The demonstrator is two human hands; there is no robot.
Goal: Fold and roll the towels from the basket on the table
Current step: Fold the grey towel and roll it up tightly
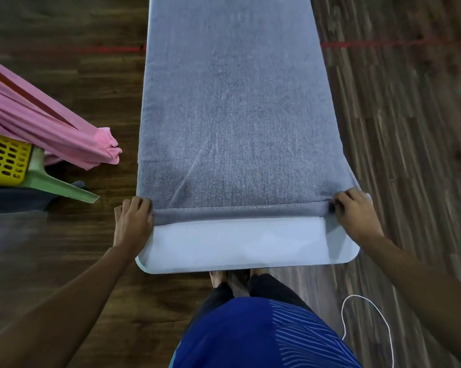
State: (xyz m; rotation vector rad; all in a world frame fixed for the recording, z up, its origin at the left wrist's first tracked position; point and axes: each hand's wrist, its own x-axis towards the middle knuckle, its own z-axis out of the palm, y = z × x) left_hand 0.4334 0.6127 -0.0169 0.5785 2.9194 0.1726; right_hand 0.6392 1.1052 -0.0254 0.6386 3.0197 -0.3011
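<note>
A long grey towel lies flat along a narrow white table, running away from me. Its near edge is turned over into a thin first roll across the table's width. My left hand grips the left end of that roll, fingers curled over it. My right hand grips the right end the same way. A yellow perforated basket stands at the far left, with a pink towel hanging out of it toward the table.
The basket rests on a green plastic stool left of the table. Dark wood flooring surrounds the table, crossed by a red line. A white cord loops on the floor at lower right. My legs stand at the table's near end.
</note>
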